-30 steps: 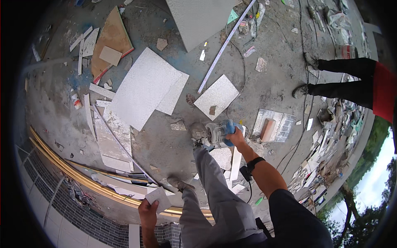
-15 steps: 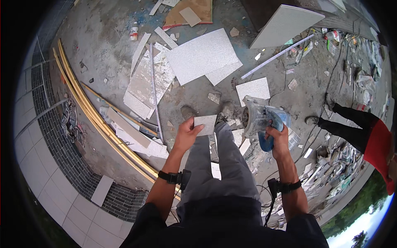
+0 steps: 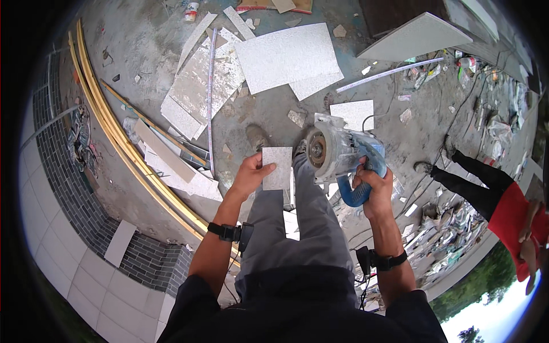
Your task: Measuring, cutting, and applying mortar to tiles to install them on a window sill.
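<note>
My left hand (image 3: 250, 175) pinches a small pale tile piece (image 3: 277, 168) by its left edge, thumb on the speckled face. It is held upright in front of my legs. My right hand (image 3: 374, 186) is wrapped round the blue handle of a dusty power saw (image 3: 343, 151). The saw's round hub and disc side (image 3: 316, 148) faces left, toward the tile piece, with a gap between them. Whether the disc is turning I cannot tell. Both hands are at about knee height, above my shoes.
Large white tile sheets (image 3: 291, 60) and a long straightedge (image 3: 210, 91) lie on the floor ahead. Long yellow strips (image 3: 108, 117) run along the left, beside a dark brick-patterned wall (image 3: 103, 214). Rubble (image 3: 440, 228) is heaped at the right, where a person in red (image 3: 517, 211) stands.
The tile piece has turned from lying sideways to standing upright. My right hand has brought the saw left, nearer the tile piece, and its disc side now shows more.
</note>
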Tool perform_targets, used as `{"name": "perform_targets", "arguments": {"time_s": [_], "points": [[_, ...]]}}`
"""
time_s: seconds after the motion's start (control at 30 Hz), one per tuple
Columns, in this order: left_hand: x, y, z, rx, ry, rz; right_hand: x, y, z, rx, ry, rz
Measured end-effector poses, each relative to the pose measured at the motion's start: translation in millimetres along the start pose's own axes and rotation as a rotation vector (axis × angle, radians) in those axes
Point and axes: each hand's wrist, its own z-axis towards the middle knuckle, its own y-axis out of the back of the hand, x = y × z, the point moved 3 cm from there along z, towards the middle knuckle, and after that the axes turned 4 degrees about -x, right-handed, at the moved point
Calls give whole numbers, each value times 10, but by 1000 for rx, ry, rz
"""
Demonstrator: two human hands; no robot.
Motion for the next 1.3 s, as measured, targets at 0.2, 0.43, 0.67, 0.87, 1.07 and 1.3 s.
{"name": "perform_targets", "arguments": {"time_s": [0.2,0.43,0.67,0.87,1.07,1.3], "points": [[84,-74,-36,57,37,-46,-55,-106,-14,-34,42,14],[147,-177,-88,91,139,-38,-129,-123,-15,-59,44,50],[98,-182,-128,98,76,23,-171,-184,-38,-68,18,84],[131,-128,-158,96,78,11,-251,-261,-35,-84,54,96],[109,-135,-187,92,34,35,-283,-262,-57,-90,15,109],[115,-132,-206,85,21,87,-348,-290,-91,-90,-1,78]]}}
